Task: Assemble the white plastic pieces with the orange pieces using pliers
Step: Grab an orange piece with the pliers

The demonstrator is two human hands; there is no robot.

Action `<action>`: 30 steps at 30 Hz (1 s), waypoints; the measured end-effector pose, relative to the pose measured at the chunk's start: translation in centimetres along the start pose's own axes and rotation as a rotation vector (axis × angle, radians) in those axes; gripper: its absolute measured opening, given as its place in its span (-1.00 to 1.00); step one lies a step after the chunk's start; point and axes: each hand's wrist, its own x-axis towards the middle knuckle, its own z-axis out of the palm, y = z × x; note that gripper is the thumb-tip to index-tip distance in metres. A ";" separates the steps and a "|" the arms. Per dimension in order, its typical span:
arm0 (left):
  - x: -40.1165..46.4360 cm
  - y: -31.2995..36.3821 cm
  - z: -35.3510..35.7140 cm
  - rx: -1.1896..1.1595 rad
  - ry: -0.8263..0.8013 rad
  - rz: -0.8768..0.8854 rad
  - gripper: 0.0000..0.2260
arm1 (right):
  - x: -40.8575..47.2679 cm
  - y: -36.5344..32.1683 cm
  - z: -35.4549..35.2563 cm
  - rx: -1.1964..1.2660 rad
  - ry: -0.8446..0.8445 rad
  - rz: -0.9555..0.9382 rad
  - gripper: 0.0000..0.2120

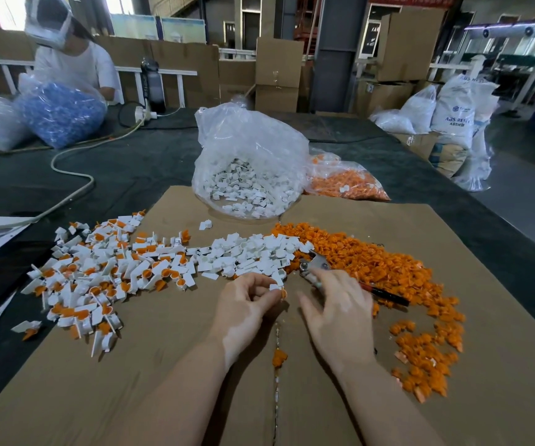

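Observation:
My left hand (249, 301) pinches a small white plastic piece (274, 287) with an orange piece (283, 294) at its side, just above the cardboard sheet (163, 381). My right hand (337, 313) grips the pliers (313, 264); their metal jaws point up-left and a dark red handle (385, 295) sticks out to the right. A heap of loose white pieces (253, 252) lies just beyond both hands. Loose orange pieces (388, 268) spread to the right. Joined white-and-orange pieces (98, 278) are piled at the left.
A clear bag of white pieces (250, 165) and a bag of orange pieces (346, 181) stand behind the cardboard. One orange piece (279, 358) lies between my forearms. Across the dark table (131, 169) a person (73, 59) handles a bag of blue parts (63, 114); a cable (76, 188) runs at left.

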 end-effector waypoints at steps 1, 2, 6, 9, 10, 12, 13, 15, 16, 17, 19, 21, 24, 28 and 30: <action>0.0 0.0 0.0 -0.015 0.007 -0.012 -0.86 | 0.3 0.2 -0.4 -0.111 -0.032 0.098 -0.55; 0.1 0.0 0.0 -0.017 0.013 -0.019 -0.86 | 0.7 0.5 -0.8 -0.232 -0.103 0.203 -0.48; 0.2 -0.1 -0.1 -0.020 0.015 -0.032 -0.88 | 1.6 1.7 -1.8 -0.532 -0.361 0.357 -0.35; 0.2 -0.1 -0.1 -0.039 0.013 -0.055 -0.88 | 1.8 1.9 -2.2 -0.606 -0.372 0.301 -0.46; 0.3 -0.1 -0.1 -0.048 0.014 -0.064 -0.87 | 1.9 1.9 -2.3 -0.622 -0.361 0.281 -0.50; 0.3 -0.1 -0.1 -0.064 0.016 -0.081 -0.89 | 2.0 1.7 -2.3 -0.638 -0.347 0.253 -0.57; 0.3 0.0 -0.2 -0.067 0.019 -0.089 -0.89 | 2.1 1.6 -2.2 -0.641 -0.346 0.242 -0.60; 0.3 0.0 -0.2 -0.070 0.028 -0.098 -0.91 | 2.3 1.5 -2.3 -0.628 -0.355 0.223 -0.64; 0.3 0.0 -0.2 -0.072 0.032 -0.101 -0.92 | 2.3 1.4 -2.3 -0.611 -0.365 0.219 -0.64; 0.3 0.1 -0.2 -0.076 0.035 -0.108 -0.93 | 2.4 1.3 -2.5 -0.597 -0.375 0.215 -0.64; 0.3 0.4 -0.2 -0.147 0.032 -0.144 -0.93 | 2.5 0.9 -2.9 -0.584 -0.374 0.193 -0.65; 0.4 0.8 -0.1 -0.329 0.025 -0.220 -0.92 | 2.7 0.5 -3.4 -0.536 -0.372 0.153 -0.66; 0.9 1.6 -0.2 -0.462 0.036 -0.300 -0.89 | 3.5 -0.6 -4.6 -0.153 -0.510 0.166 -0.72; 1.3 2.4 -0.4 -0.538 0.063 -0.345 -0.88 | 3.8 -1.8 -5.9 0.289 -0.788 0.309 -0.68; 1.3 2.7 -0.5 -0.556 0.096 -0.344 -0.89 | 3.5 -2.1 -6.0 0.420 -0.844 0.402 -0.70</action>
